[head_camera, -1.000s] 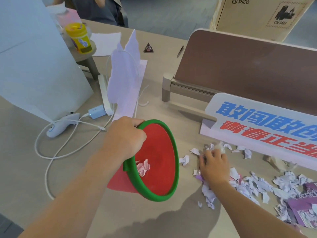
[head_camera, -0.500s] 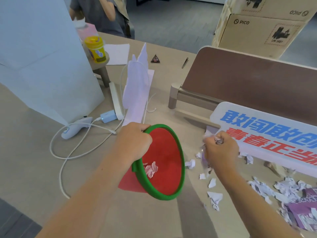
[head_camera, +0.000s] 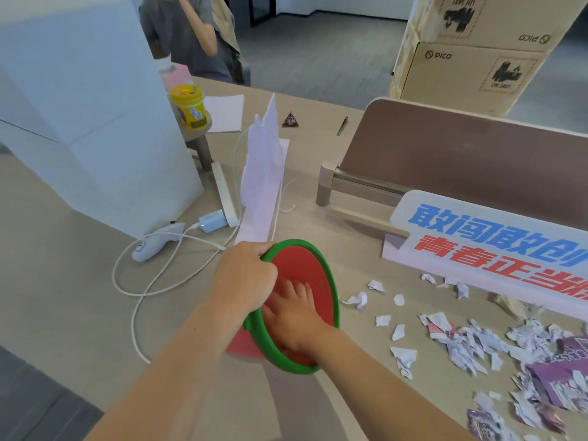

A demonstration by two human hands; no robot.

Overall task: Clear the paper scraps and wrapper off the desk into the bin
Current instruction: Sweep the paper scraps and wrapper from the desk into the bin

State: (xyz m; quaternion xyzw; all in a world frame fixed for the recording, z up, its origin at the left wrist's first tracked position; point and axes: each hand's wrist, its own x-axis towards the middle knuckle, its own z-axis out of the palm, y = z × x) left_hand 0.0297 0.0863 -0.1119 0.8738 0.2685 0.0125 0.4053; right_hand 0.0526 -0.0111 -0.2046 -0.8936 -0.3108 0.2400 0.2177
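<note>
My left hand (head_camera: 245,278) grips the green rim of the small red bin (head_camera: 333,300) and holds it tilted with its mouth toward the right. Inside the bin's mouth, my right hand (head_camera: 294,313) has its fingers spread against the red wall. I cannot see any scraps under that hand. White torn paper scraps (head_camera: 471,338) lie scattered on the desk to the right of the bin. A purple wrapper (head_camera: 553,377) lies among them at the far right, partly covered by scraps.
A blue-and-red lettered sign (head_camera: 493,249) and a brown wooden stand (head_camera: 445,160) border the scraps at the back. To the left lie a white cable (head_camera: 152,281), a controller (head_camera: 156,246), a charger (head_camera: 211,222) and a tall white box (head_camera: 95,122). A person (head_camera: 187,36) stands beyond the desk.
My right hand gathered scraps off the desk, lifted them in a closed fist, and has moved left into the bin with fingers spread. The bin stays tilted in my left hand.
</note>
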